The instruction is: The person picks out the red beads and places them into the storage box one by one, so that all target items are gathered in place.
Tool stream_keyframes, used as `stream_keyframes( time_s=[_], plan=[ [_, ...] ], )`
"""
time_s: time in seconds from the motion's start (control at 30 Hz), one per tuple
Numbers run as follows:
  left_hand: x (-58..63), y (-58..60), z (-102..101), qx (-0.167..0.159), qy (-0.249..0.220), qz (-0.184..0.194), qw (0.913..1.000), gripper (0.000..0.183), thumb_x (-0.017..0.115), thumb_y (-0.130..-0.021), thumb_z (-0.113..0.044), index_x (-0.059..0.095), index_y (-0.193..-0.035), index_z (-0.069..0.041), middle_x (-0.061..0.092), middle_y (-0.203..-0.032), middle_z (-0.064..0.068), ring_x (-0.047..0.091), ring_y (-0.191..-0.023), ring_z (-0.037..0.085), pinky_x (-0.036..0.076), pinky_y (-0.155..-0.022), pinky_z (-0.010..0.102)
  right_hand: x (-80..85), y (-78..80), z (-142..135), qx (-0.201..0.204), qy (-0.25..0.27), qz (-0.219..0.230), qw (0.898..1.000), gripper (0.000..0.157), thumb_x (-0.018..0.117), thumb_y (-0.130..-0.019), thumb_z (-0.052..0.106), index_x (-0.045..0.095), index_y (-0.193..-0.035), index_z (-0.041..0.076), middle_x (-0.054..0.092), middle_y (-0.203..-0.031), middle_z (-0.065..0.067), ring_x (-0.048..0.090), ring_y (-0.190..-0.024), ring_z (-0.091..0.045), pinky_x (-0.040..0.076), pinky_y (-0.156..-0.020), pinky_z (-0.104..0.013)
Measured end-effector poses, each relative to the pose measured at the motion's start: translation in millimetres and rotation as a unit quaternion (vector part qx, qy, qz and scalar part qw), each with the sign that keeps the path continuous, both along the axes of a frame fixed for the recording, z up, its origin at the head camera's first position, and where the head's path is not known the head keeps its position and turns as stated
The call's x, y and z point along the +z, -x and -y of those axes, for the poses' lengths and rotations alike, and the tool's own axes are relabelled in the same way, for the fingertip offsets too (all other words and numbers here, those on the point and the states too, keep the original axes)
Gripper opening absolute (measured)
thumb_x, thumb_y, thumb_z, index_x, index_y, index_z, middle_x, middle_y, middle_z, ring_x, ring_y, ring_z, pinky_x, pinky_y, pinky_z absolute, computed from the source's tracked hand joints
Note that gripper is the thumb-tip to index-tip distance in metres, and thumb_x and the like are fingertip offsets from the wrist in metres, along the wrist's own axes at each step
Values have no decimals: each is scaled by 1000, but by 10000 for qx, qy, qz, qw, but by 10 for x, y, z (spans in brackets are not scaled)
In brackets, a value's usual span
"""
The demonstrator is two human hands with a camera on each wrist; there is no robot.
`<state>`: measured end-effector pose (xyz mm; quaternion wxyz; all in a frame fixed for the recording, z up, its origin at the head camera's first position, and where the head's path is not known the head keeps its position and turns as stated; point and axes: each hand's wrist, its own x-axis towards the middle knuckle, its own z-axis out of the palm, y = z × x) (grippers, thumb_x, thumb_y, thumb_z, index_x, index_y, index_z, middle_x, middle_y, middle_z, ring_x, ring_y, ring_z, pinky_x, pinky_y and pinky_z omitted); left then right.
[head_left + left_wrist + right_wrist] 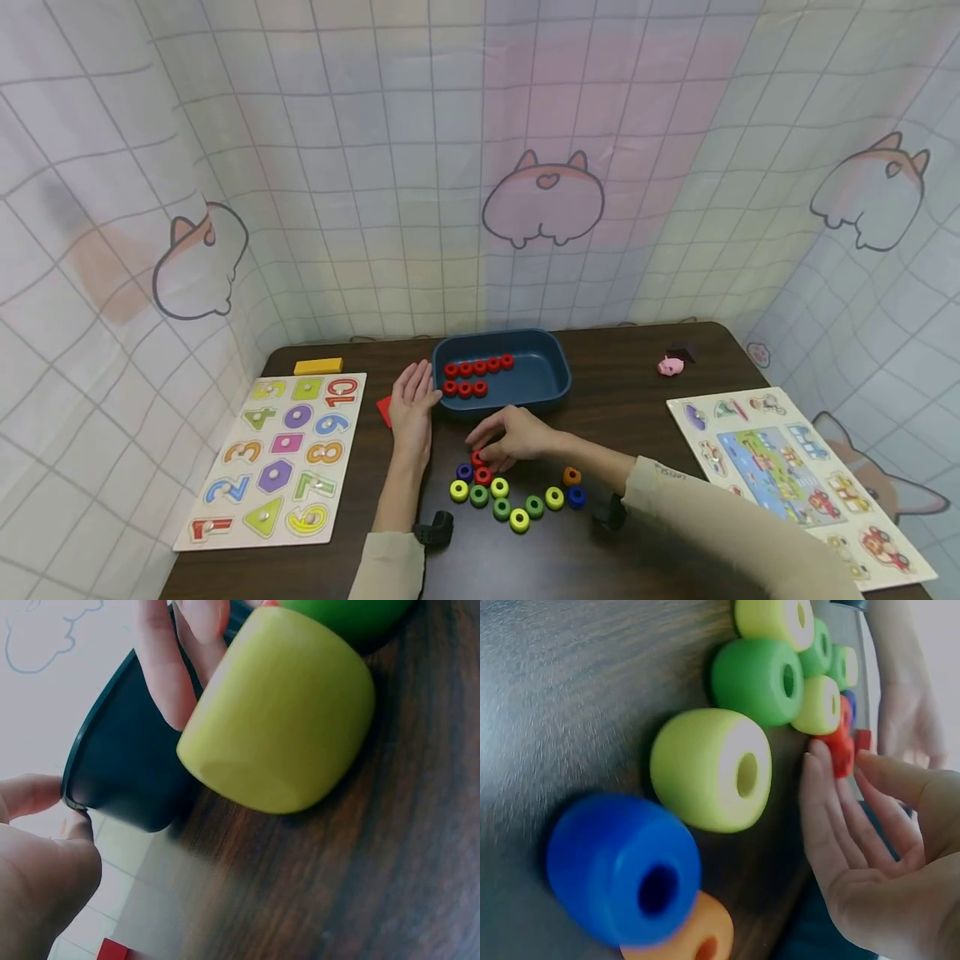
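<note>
A dark blue tray (534, 379) holds several red beads (480, 367) in two rows at its left side. My left hand (412, 412) is at the tray's left end; in the left wrist view, its thumb and a finger pinch the rim of the tray (120, 780). In front of the tray, my right hand (517, 435) pinches a red bead (477, 457) between thumb and fingertips, as the right wrist view also shows. Just nearer lies another red bead (483, 477), beside a purple bead (465, 472).
Yellow and green beads (502, 509) curve across the table, ending with a blue bead (576, 497) and an orange bead (572, 476). A number puzzle board (352, 433) lies left, a picture puzzle board (686, 417) right. A yellow block (318, 367) and pink pig toy (671, 366) sit farther back.
</note>
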<state>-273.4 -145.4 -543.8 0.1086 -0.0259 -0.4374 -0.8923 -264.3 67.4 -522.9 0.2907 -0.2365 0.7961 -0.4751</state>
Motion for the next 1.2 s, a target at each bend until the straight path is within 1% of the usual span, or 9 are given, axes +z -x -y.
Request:
stream_keyframes(
  time_s=[0.17,0.3,0.43,0.53,0.67,0.77,0.87,0.97,1.2],
  plan=[
    [-58,6,-4,-6,-32,6,10000,66,48,-87,25,31,-146,-1,28,-154,26,29,-144,33,27,-117,40,-92,-9,71,-315,56,159,9994,26,74,-84,3,75,-109,11,74,-97,-5,73,-73,-30,61,-65,-43],
    [-134,33,-21,97,-75,63,9999,65,50,-87,24,34,-145,-3,34,-152,22,34,-143,30,31,-115,36,-35,-8,73,-354,160,245,9989,25,73,-84,0,75,-107,7,74,-96,-8,73,-74,-33,61,-66,-47],
    [-171,57,-46,222,-38,57,9997,65,52,-86,22,37,-143,-5,41,-149,17,39,-140,27,33,-115,36,165,47,41,-197,297,332,9988,24,71,-85,-1,74,-109,3,74,-97,-10,72,-76,-36,59,-70,-52],
    [-173,63,-59,272,-23,-13,9996,66,52,-86,23,37,-143,-5,38,-150,21,39,-140,28,32,-115,37,386,149,5,-42,361,422,9984,25,70,-86,-1,73,-111,2,74,-98,-13,72,-78,-38,58,-74,-56],
    [-164,61,-66,256,-16,-45,9997,66,51,-86,24,35,-144,-3,34,-152,24,38,-141,29,31,-115,38,657,380,-56,-49,285,408,9987,24,68,-88,0,72,-112,1,73,-101,-15,72,-81,-38,57,-76,-55],
    [-152,58,-52,256,42,10,9997,66,51,-86,24,35,-144,-3,39,-150,20,39,-140,27,33,-114,36,758,612,-97,-161,133,348,9992,25,67,-89,0,71,-113,2,73,-103,-15,71,-84,-39,57,-78,-54],
    [-145,67,-28,272,62,59,9996,66,51,-86,24,36,-144,-4,43,-148,16,40,-139,25,35,-113,33,761,836,-108,-298,-38,381,9988,27,65,-89,-1,69,-116,-1,72,-108,-15,70,-88,-41,55,-83,-57],
    [-143,81,-6,272,9,63,9996,67,50,-85,25,35,-145,-3,42,-148,17,39,-140,26,32,-114,35,680,1000,-97,-420,-282,276,9983,29,64,-89,-2,68,-118,-2,72,-108,-15,70,-88,-41,55,-84,-57],
    [-128,91,-19,200,-120,91,9997,69,50,-86,25,32,-146,-2,35,-152,21,35,-142,28,30,-115,36,417,1115,-100,-783,-836,-5,9934,24,66,-89,0,71,-112,0,73,-100,-17,72,-84,-37,59,-78,-50]
  ],
)
